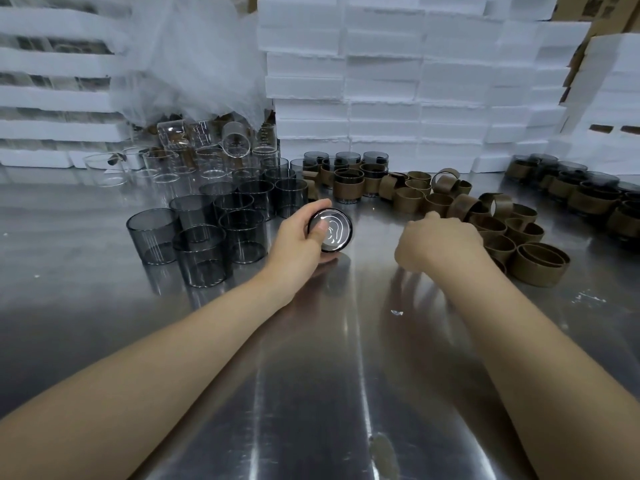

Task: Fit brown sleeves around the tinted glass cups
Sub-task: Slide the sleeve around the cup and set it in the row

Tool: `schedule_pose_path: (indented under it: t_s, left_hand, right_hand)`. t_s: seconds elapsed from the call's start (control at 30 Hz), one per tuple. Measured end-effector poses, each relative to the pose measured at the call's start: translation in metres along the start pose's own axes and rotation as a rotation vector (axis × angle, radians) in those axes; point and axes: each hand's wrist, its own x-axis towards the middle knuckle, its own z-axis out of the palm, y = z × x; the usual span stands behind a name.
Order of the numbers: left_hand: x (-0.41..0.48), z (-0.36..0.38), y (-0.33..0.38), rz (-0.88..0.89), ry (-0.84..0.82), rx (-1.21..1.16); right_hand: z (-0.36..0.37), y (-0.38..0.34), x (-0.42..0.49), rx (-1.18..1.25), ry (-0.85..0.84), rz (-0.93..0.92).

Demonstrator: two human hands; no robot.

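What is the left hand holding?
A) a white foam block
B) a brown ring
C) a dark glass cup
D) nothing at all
C: the left hand grips a tinted glass cup, tipped so that one round end faces the camera, above the metal table, and there is no brown sleeve on it.

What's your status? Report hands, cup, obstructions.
Left hand grips bare tinted cup, tipped. Right hand at sleeve pile, grasp hidden. Nothing between them.
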Motion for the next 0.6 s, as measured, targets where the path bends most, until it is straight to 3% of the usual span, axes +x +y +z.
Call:
schedule_pose_path:
  t_s: [0.17, 0.33, 0.4, 0.47, 0.6]
  left_hand:
    - [0.001, 0.000, -0.001, 0.013, -0.001, 0.001]
    - [0.000, -0.001, -0.001, 0.037, -0.011, 0.023]
    - [0.000, -0.001, -0.002, 0.044, -0.010, 0.025]
    - [0.000, -0.001, -0.002, 0.044, -0.009, 0.029]
    - [0.001, -0.002, -0.002, 0.045, 0.005, 0.035]
  right_hand:
    - [0.009, -0.005, 0.003, 0.182, 0.172, -0.279]
    - [0.009, -0.013, 0.013, 0.613, 0.293, -0.488]
    - [0.011, -0.013, 0.017, 0.745, 0.379, -0.481]
    - [0.014, -0.010, 0.020, 0.679, 0.443, -0.404]
    - [0.019, -0.004, 0.027, 0.529, 0.244, -0.199]
